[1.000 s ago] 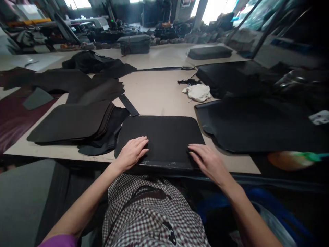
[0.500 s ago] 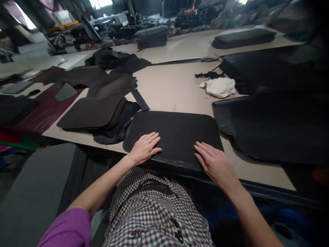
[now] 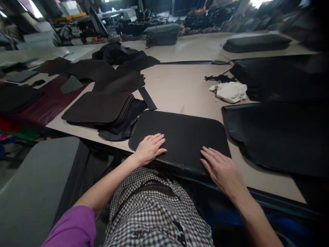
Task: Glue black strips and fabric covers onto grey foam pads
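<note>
A black panel with rounded corners (image 3: 180, 132) lies at the table's front edge, close to my body. My left hand (image 3: 151, 147) rests flat on its left front part, fingers stretched out. On the right front part of the same panel lies my right hand (image 3: 218, 164), palm down with its fingers extended. Neither hand grips anything. Left of the panel is a stack of dark brown pieces (image 3: 99, 106) with rounded corners, partly on top of black pieces (image 3: 115, 132). A narrow dark strip (image 3: 147, 98) sits just behind the panel's left end.
Large black sheets (image 3: 282, 133) cover the table's right side. Near them is a crumpled white cloth (image 3: 231, 92). Brown sheets (image 3: 102, 75) lie at the back left of the table (image 3: 180, 85). A grey padded surface (image 3: 43, 175) stands at the lower left.
The view has shifted, so the table and its contents appear slightly further right. Both hands still lie on the black panel in nearly the same places.
</note>
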A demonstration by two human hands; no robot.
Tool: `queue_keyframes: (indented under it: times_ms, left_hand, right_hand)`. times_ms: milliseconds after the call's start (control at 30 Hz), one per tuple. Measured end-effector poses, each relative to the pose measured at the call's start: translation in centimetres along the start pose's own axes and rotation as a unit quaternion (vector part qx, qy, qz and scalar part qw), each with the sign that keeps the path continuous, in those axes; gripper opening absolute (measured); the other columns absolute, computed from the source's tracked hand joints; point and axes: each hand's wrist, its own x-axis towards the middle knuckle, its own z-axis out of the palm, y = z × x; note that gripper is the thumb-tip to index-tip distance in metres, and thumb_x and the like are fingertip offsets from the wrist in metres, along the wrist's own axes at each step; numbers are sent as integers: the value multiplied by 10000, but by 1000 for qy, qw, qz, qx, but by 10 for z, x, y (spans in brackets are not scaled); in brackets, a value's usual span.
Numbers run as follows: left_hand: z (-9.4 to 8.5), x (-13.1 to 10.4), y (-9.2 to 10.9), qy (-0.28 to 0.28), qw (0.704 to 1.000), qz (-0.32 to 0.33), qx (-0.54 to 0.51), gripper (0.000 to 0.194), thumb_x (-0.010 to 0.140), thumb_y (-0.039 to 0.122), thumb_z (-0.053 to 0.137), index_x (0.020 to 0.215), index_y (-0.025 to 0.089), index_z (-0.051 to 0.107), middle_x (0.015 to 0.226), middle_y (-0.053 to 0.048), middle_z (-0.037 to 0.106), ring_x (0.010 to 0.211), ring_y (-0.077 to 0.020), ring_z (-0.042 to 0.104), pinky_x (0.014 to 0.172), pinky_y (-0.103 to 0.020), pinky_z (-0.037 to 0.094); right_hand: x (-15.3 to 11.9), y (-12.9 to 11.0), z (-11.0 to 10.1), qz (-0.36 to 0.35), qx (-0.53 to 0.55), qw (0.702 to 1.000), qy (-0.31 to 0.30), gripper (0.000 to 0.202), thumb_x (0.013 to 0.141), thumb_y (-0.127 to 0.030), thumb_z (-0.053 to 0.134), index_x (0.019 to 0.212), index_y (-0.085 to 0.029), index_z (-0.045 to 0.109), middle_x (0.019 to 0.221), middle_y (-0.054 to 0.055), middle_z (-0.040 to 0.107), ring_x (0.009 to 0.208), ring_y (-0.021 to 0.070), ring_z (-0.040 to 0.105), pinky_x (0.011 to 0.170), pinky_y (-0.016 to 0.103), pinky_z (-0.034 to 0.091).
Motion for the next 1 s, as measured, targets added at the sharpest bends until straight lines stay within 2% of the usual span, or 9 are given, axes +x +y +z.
queue_keyframes:
  times_ms: [167, 233, 333, 400, 500, 567, 700, 833, 1000]
  left_hand:
    - [-8, -7, -10, 12, 999, -6, -44, 511, 1082, 519, 412, 1421, 196, 617, 1549, -102, 580, 1457, -238, 523, 1149, -423, 474]
    - [-15, -11, -22, 44, 997, -20, -66, 468, 1089, 484, 420, 1410, 209, 619, 1527, -95, 602, 1421, -218, 559, 1144, -401, 489]
    - [-28, -21, -54, 122, 988, -73, -56, 428, 1095, 399, 421, 1457, 230, 576, 1537, -97, 588, 1407, -219, 565, 1170, -422, 479]
    - [-36, -31, -79, 150, 983, -103, -19, 444, 1084, 364, 443, 1496, 232, 542, 1556, -109, 565, 1440, -247, 532, 1189, -466, 459]
    - [-38, -48, -112, 131, 985, -108, 35, 473, 1060, 357, 493, 1506, 209, 542, 1570, -135, 546, 1488, -294, 475, 1198, -521, 429]
    - [-33, -57, -125, 105, 989, -93, 55, 450, 1064, 340, 483, 1480, 198, 575, 1563, -135, 555, 1488, -299, 474, 1198, -526, 418]
    - [-21, -63, -135, 77, 990, -91, 72, 414, 1080, 315, 440, 1429, 195, 629, 1541, -117, 584, 1464, -286, 505, 1181, -512, 427]
    - [-18, -61, -139, 74, 989, -105, 71, 405, 1078, 290, 430, 1407, 212, 654, 1537, -106, 590, 1462, -295, 512, 1148, -521, 445]
    - [-19, -63, -147, 83, 990, -93, 58, 421, 1059, 219, 441, 1415, 293, 652, 1542, -67, 587, 1483, -259, 497, 1233, -556, 343]
  right_hand:
    - [5, -9, 2, 0, -10, 1000, 6, 373, 1085, -362, 491, 1363, -182, 662, 1454, 80, 654, 1294, 309, 626, 1039, 470, 522]
    - [5, -9, 3, -3, -14, 1000, 6, 374, 1083, -357, 489, 1365, -180, 659, 1455, 78, 653, 1299, 309, 623, 1035, 469, 528]
    - [4, -9, 4, -8, -17, 1000, 7, 384, 1083, -358, 476, 1369, -174, 655, 1455, 81, 653, 1305, 308, 620, 1041, 473, 532]
    - [4, -8, 5, -8, -14, 1000, 11, 395, 1088, -371, 456, 1368, -175, 654, 1459, 83, 650, 1304, 308, 620, 1036, 479, 537]
    - [4, -9, 5, -4, -7, 1000, 18, 411, 1092, -394, 434, 1373, -188, 652, 1457, 86, 650, 1296, 311, 623, 1029, 489, 540]
    - [4, -9, 5, -3, -3, 1000, 23, 412, 1091, -397, 435, 1384, -198, 646, 1450, 84, 655, 1293, 315, 625, 1040, 498, 534]
    - [3, -8, 3, -7, 13, 1000, 21, 414, 1084, -393, 454, 1409, -202, 627, 1445, 81, 660, 1300, 317, 619, 1067, 510, 524]
    - [2, -6, 3, -6, 27, 1000, 12, 415, 1073, -397, 476, 1418, -217, 621, 1455, 80, 651, 1321, 319, 607, 1072, 509, 528]
    - [3, -3, 2, -6, 33, 999, 8, 431, 1065, -401, 476, 1448, -245, 599, 1459, 66, 650, 1319, 320, 611, 1075, 517, 528]
